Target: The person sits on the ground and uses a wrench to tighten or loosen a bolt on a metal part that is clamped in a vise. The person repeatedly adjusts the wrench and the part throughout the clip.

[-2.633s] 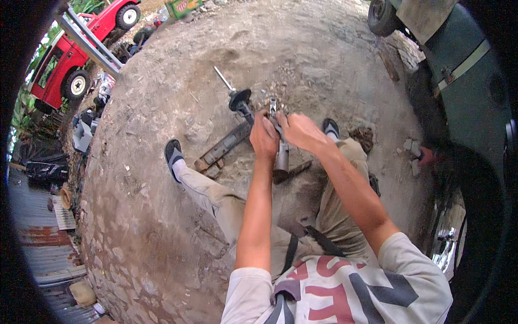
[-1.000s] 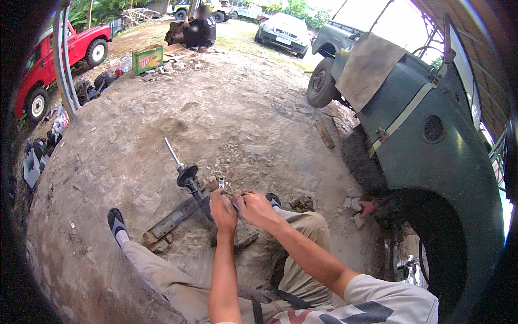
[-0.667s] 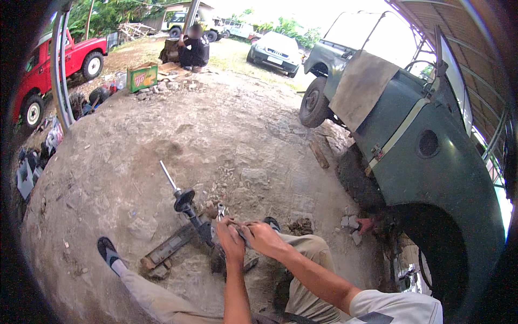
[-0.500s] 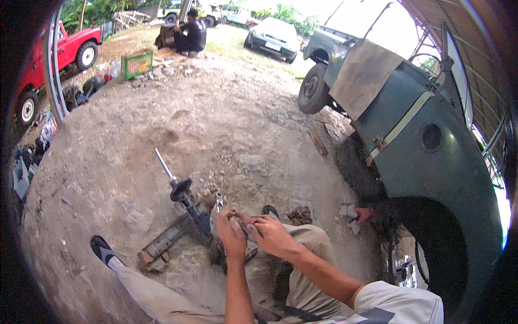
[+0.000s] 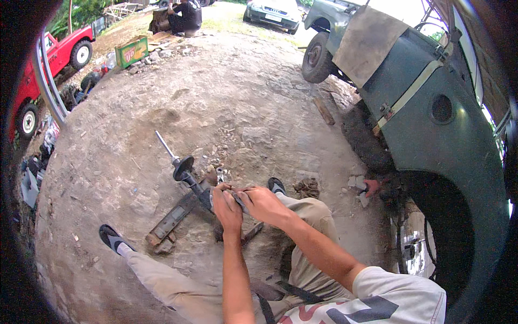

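In front of my knees, both hands meet with their fingers closed. My left hand (image 5: pixel 227 209) and my right hand (image 5: pixel 265 205) pinch a small dark piece between them; the fingers cover most of it, so its kind is unclear. Just beyond my left hand lies a strut shock absorber (image 5: pixel 186 174), its black body tilted and its bright rod pointing away to the left. Its lower end is partly hidden behind that hand. A shiny metal tool (image 5: pixel 220 174) shows past my fingertips. A rusty metal bar (image 5: pixel 171 220) rests on the ground below the strut.
A dark green vehicle body (image 5: pixel 415 135) fills the right side, with stones (image 5: pixel 357 182) and a crumpled rag (image 5: pixel 306 188) nearer me. At the back are a green crate (image 5: pixel 131 52) and a seated person (image 5: pixel 185 17). A red vehicle (image 5: pixel 60 53) stands far left.
The view has tipped downward, so the surroundings sit higher in the picture. My hands stay together; the fingers have shifted slightly around the small piece. The strut lies as before.
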The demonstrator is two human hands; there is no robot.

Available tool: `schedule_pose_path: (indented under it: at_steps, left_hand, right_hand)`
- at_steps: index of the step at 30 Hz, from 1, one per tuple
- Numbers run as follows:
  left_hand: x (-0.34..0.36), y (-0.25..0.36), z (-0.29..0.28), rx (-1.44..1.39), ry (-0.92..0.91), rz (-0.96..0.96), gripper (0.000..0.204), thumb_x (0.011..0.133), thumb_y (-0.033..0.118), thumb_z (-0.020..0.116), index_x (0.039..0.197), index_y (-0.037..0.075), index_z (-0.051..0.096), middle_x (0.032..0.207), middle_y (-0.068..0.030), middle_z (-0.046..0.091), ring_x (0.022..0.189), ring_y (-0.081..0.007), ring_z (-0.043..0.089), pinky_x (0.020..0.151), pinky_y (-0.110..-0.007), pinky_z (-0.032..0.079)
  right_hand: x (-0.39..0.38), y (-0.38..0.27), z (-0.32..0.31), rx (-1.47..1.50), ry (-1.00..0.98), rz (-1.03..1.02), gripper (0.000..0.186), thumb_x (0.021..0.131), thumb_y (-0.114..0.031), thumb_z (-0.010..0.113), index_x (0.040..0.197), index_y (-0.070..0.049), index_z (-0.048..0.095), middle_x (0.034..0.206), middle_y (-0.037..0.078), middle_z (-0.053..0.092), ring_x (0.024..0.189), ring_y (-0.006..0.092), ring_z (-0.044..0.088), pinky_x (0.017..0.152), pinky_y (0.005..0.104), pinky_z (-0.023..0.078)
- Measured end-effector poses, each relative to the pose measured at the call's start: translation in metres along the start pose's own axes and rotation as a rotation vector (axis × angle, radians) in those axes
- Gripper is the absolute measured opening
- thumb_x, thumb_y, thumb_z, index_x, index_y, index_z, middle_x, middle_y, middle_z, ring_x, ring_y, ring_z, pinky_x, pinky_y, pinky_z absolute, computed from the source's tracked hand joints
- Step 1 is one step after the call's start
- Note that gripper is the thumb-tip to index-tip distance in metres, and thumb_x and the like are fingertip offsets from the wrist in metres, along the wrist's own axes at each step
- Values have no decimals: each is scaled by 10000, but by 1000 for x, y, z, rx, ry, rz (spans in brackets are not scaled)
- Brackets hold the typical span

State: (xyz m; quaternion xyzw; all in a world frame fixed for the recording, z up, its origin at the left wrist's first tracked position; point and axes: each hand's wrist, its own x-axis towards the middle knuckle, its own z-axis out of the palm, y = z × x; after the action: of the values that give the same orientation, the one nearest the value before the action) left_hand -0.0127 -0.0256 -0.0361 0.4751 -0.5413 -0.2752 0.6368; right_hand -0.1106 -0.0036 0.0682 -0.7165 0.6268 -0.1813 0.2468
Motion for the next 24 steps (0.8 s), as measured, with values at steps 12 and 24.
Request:
schedule_pose_path:
  at_steps: [12,24]
  left_hand:
    - [7,-7,-7,41,-12,-31,331,1024,247,301,1078,11,528,928,-225,598,866,-418,587,774,-470,438]
    - [5,-2,-4,100,-64,-28,383,1023,314,293,1095,2,503,921,-227,593,839,-389,593,753,-434,443]
  right_hand:
    - [2,-21,-24,-200,-63,-105,436,962,-302,440,787,24,671,832,243,657,823,434,626,774,514,485]
    - [19,4,-8,-161,-67,-95,474,957,-346,449,767,28,670,776,269,641,769,450,631,720,512,503]
